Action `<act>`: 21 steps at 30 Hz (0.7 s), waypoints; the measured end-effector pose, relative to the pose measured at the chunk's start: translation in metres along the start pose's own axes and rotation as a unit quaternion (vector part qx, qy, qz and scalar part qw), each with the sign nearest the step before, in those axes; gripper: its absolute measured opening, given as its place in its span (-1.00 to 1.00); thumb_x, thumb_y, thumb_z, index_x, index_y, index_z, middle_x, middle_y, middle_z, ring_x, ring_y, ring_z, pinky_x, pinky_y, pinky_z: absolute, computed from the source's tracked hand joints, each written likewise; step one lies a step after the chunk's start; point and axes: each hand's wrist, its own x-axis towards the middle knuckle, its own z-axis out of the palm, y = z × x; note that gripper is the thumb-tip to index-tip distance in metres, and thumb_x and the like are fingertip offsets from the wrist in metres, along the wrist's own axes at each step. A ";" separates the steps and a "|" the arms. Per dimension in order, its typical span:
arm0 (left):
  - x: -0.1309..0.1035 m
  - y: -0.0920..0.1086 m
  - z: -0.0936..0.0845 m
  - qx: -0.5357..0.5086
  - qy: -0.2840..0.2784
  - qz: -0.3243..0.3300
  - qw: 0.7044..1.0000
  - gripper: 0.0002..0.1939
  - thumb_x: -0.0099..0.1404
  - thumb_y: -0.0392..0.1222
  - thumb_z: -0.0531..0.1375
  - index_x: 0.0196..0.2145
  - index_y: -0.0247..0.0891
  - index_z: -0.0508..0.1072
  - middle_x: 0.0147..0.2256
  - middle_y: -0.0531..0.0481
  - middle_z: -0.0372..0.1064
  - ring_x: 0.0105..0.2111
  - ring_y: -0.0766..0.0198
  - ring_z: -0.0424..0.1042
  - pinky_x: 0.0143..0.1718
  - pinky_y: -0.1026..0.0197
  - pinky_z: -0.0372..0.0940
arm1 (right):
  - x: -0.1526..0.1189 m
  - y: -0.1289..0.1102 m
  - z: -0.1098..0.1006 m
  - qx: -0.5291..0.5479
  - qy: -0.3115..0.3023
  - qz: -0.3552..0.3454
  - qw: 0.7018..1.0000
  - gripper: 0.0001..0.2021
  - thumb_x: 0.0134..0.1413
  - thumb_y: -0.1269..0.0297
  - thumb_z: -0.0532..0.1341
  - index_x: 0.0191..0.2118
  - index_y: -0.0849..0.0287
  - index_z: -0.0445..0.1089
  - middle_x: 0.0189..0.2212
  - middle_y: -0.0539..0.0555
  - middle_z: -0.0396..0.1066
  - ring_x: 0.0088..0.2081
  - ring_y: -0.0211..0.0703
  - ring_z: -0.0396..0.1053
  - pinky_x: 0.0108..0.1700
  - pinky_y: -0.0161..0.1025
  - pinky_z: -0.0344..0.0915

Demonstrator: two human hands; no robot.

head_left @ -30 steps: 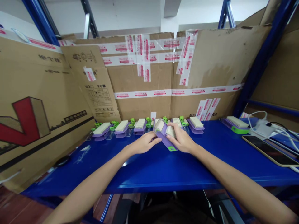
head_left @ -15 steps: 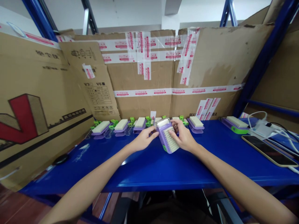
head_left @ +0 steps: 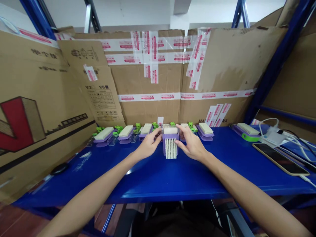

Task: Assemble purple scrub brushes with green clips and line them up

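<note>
A purple brush with cream bristles and a clear part at its top is held up over the blue table, its bristles facing me. My right hand grips its right side, with the thumb by the bristles and fingers at the top corner. On the other side, my left hand has its thumb and fingers closed on the upper left edge. Behind the brush, the row of similar purple brushes is partly hidden.
Several purple brushes with green clips line the back of the blue table. Cardboard stands behind and at left. A phone, white cables and a green-edged brush lie at right.
The held brush has turned from a tilt to nearly upright, its clear end now facing me more. Both hands have shifted slightly with it, and the whole view has moved a little.
</note>
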 end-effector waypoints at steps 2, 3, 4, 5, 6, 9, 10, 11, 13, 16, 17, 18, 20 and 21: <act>0.000 0.000 0.000 -0.019 0.002 -0.013 1.000 -0.51 0.73 0.20 0.04 0.21 -0.23 0.51 0.05 -0.18 0.60 -0.05 0.05 0.58 0.09 -0.01 0.50 | 0.001 0.002 0.000 0.011 0.016 0.019 1.000 -0.36 0.64 -0.05 0.13 0.62 -0.04 -0.05 0.09 0.26 0.46 -0.09 0.16 0.56 0.00 0.22 0.64; -0.001 -0.001 0.000 -0.031 0.001 -0.019 0.999 -0.47 0.73 0.24 0.02 0.22 -0.23 0.51 0.06 -0.19 0.60 -0.05 0.05 0.59 0.09 -0.02 0.51 | 0.001 0.003 0.000 0.020 0.022 0.029 0.999 -0.35 0.63 -0.04 0.14 0.61 -0.04 -0.04 0.08 0.25 0.45 -0.10 0.15 0.55 -0.01 0.22 0.64; -0.001 -0.001 0.001 -0.046 -0.003 -0.024 0.999 -0.43 0.73 0.28 0.01 0.24 -0.23 0.50 0.08 -0.20 0.60 -0.04 0.04 0.59 0.10 -0.02 0.51 | 0.001 0.004 0.001 0.032 0.025 0.040 0.998 -0.34 0.62 -0.04 0.16 0.61 -0.03 -0.03 0.09 0.26 0.45 -0.10 0.15 0.54 0.00 0.23 0.63; -0.002 -0.002 0.001 -0.065 -0.009 -0.026 0.998 -0.39 0.71 0.33 0.00 0.27 -0.23 0.49 0.12 -0.23 0.59 -0.01 0.02 0.60 0.11 -0.02 0.52 | 0.001 0.004 0.002 0.047 0.027 0.050 0.997 -0.33 0.60 -0.05 0.17 0.61 -0.03 -0.03 0.12 0.28 0.44 -0.08 0.15 0.54 0.02 0.23 0.63; -0.003 -0.003 0.001 -0.085 -0.019 -0.026 0.996 -0.34 0.69 0.37 0.01 0.32 -0.22 0.46 0.17 -0.26 0.58 0.04 -0.01 0.60 0.13 -0.04 0.52 | 0.001 0.004 0.003 0.066 0.026 0.059 0.996 -0.31 0.59 -0.06 0.19 0.61 -0.02 -0.03 0.17 0.30 0.43 -0.04 0.16 0.55 0.05 0.25 0.63; -0.005 -0.007 0.004 -0.128 -0.068 -0.031 0.989 -0.21 0.57 0.44 0.20 0.44 -0.20 0.33 0.30 -0.35 0.50 0.20 -0.15 0.57 0.23 -0.15 0.50 | 0.003 0.003 0.006 0.142 0.021 0.095 0.985 -0.24 0.56 -0.11 0.22 0.63 -0.01 -0.06 0.35 0.38 0.36 0.15 0.23 0.56 0.19 0.30 0.60; -0.006 -0.008 0.005 -0.133 -0.084 -0.040 0.987 -0.16 0.51 0.42 0.30 0.46 -0.19 0.30 0.32 -0.36 0.48 0.22 -0.18 0.57 0.25 -0.20 0.50 | 0.003 0.001 0.008 0.172 0.016 0.112 0.979 -0.23 0.56 -0.12 0.22 0.63 -0.01 -0.07 0.38 0.39 0.35 0.21 0.25 0.55 0.23 0.31 0.58; -0.007 -0.009 0.007 -0.136 -0.100 -0.050 0.984 -0.11 0.45 0.37 0.40 0.47 -0.18 0.26 0.33 -0.38 0.47 0.23 -0.22 0.57 0.27 -0.24 0.49 | 0.004 0.000 0.010 0.202 0.008 0.129 0.971 -0.23 0.57 -0.13 0.22 0.63 -0.01 -0.08 0.39 0.40 0.36 0.25 0.25 0.54 0.26 0.32 0.57; -0.008 -0.010 0.010 -0.133 -0.118 -0.064 0.982 0.00 0.36 0.25 0.52 0.51 -0.16 0.19 0.38 -0.41 0.40 0.28 -0.27 0.55 0.32 -0.32 0.46 | 0.004 -0.002 0.013 0.245 -0.015 0.151 0.958 -0.27 0.59 -0.13 0.20 0.62 0.00 -0.05 0.37 0.38 0.41 0.28 0.24 0.54 0.30 0.34 0.54; -0.009 -0.011 0.013 -0.112 -0.126 -0.050 0.984 0.13 0.30 0.15 0.59 0.57 -0.15 0.08 0.51 -0.45 0.20 0.46 -0.34 0.35 0.48 -0.46 0.26 | 0.002 -0.003 0.015 0.249 -0.044 0.147 0.956 -0.31 0.58 -0.14 0.21 0.58 -0.01 0.03 0.37 0.34 0.45 0.31 0.23 0.53 0.39 0.39 0.45; -0.010 -0.012 0.013 -0.102 -0.128 -0.045 0.986 0.16 0.28 0.13 0.60 0.58 -0.15 0.06 0.53 -0.46 0.16 0.50 -0.35 0.28 0.51 -0.50 0.19 | 0.002 -0.003 0.015 0.244 -0.049 0.143 0.958 -0.30 0.56 -0.15 0.23 0.57 -0.01 0.04 0.38 0.34 0.44 0.33 0.24 0.52 0.41 0.40 0.43; -0.010 -0.012 0.014 -0.094 -0.130 -0.043 0.986 0.18 0.26 0.11 0.61 0.58 -0.16 0.06 0.53 -0.46 0.15 0.53 -0.36 0.24 0.53 -0.52 0.14 | 0.001 -0.002 0.015 0.240 -0.054 0.141 0.959 -0.29 0.54 -0.16 0.25 0.57 -0.01 0.05 0.39 0.34 0.43 0.34 0.26 0.51 0.42 0.40 0.43; -0.010 -0.012 0.013 -0.091 -0.132 -0.045 0.986 0.17 0.25 0.10 0.62 0.56 -0.18 0.08 0.51 -0.46 0.18 0.53 -0.37 0.24 0.53 -0.54 0.13 | 0.001 -0.002 0.013 0.240 -0.062 0.140 0.959 -0.25 0.50 -0.18 0.30 0.56 -0.01 0.07 0.40 0.34 0.42 0.35 0.28 0.50 0.40 0.40 0.44; -0.010 -0.012 0.012 -0.094 -0.132 -0.049 0.986 0.13 0.26 0.10 0.61 0.54 -0.18 0.10 0.49 -0.45 0.21 0.51 -0.35 0.27 0.52 -0.52 0.17 | 0.001 -0.002 0.012 0.241 -0.064 0.140 0.958 -0.23 0.48 -0.19 0.32 0.56 -0.01 0.08 0.41 0.34 0.42 0.35 0.30 0.50 0.39 0.40 0.45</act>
